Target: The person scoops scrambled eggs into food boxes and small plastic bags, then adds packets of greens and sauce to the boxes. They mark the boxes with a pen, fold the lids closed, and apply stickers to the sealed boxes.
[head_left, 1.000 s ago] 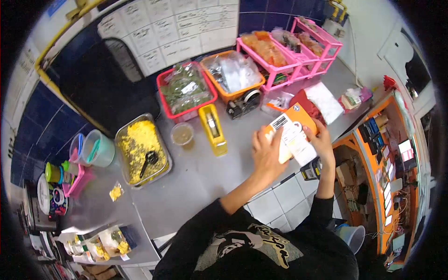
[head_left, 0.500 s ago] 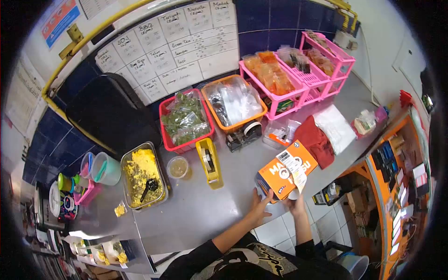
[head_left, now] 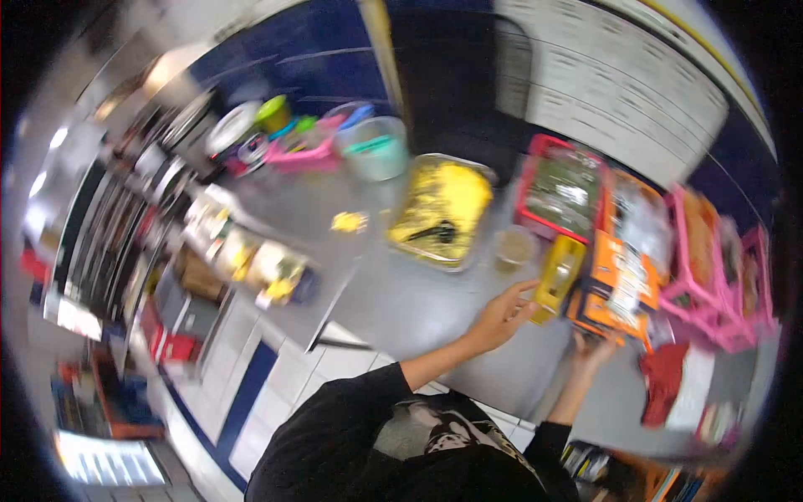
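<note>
An orange printed cardboard box point(head_left: 615, 289) with a white paper slip stuck across it is in my right hand point(head_left: 594, 347), which grips its lower edge. My left hand point(head_left: 502, 318) is off the box, fingers stretched out and apart. Its fingertips are right at the near end of the yellow tape dispenser point(head_left: 558, 280). Just beyond that hand is a small lidded cup point(head_left: 513, 248) of pale brown contents. A clear tray point(head_left: 435, 259) holds yellow crumbly food with a black spoon point(head_left: 433, 233) in it.
Behind the box are a red basket point(head_left: 522, 201) of bagged greens and a basket of clear plastic bags point(head_left: 642, 219). A pink rack point(head_left: 723, 314) stands at the right, near a red cloth point(head_left: 663, 381). On the left counter lie packets of yellow food point(head_left: 280, 268).
The view has swung left. The box has moved across the counter to beside the tape dispenser. My left hand has let go of the box and reached toward the dispenser.
</note>
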A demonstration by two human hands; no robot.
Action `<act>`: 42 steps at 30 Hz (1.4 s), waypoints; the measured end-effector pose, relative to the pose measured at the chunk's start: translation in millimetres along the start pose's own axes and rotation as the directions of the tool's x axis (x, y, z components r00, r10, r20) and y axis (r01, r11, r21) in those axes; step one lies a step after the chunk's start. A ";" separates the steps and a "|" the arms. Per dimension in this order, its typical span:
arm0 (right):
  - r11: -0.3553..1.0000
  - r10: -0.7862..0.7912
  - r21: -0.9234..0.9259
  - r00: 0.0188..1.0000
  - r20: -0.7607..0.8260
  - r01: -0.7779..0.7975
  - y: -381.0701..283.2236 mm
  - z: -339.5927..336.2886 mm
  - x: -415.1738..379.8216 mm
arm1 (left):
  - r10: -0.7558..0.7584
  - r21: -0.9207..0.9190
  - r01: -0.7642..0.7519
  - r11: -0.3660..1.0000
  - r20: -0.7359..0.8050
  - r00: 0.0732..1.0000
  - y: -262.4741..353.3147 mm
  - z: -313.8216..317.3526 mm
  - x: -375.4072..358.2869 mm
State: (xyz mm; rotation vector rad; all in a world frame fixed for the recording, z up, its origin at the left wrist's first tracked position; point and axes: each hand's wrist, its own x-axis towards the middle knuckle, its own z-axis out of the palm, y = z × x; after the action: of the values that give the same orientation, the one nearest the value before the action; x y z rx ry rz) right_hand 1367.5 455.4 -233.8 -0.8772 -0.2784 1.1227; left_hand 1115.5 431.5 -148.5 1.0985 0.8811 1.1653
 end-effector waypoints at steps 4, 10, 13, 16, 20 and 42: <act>0.839 -0.526 -0.424 0.711 -0.467 0.342 24.6 33.0 -61.8 | 0.650 0.685 -0.238 0.688 -0.438 0.621 58.9 -159.0 -82.6; 0.816 0.249 -0.569 0.824 0.510 0.105 195.0 198.2 -238.7 | 0.735 0.713 0.347 0.609 -0.672 0.090 100.9 -440.7 -231.1; 0.732 0.538 -0.671 0.503 0.677 0.119 304.6 261.1 -302.3 | 0.695 0.757 0.599 0.262 -0.578 0.427 96.6 -522.8 -260.7; 0.569 0.723 -0.822 0.456 0.519 0.032 380.6 305.0 -348.5 | 0.466 0.764 0.543 0.349 -0.644 0.606 96.5 -531.8 -254.7; 0.545 0.383 -0.699 0.605 0.698 0.463 416.7 298.4 -353.6 | 0.492 0.833 0.482 0.273 -0.551 0.674 88.0 -532.5 -249.5; -0.024 -0.357 -0.869 0.808 0.469 0.493 86.5 100.7 -187.3 | 0.379 0.859 -0.131 0.495 -0.078 0.922 50.8 -200.0 -103.5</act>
State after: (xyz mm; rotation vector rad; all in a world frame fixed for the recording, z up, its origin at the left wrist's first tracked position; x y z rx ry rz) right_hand 1166.7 352.8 -190.5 -1.7553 -1.4663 0.1707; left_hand 892.7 371.1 -152.0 1.9660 1.6396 1.1399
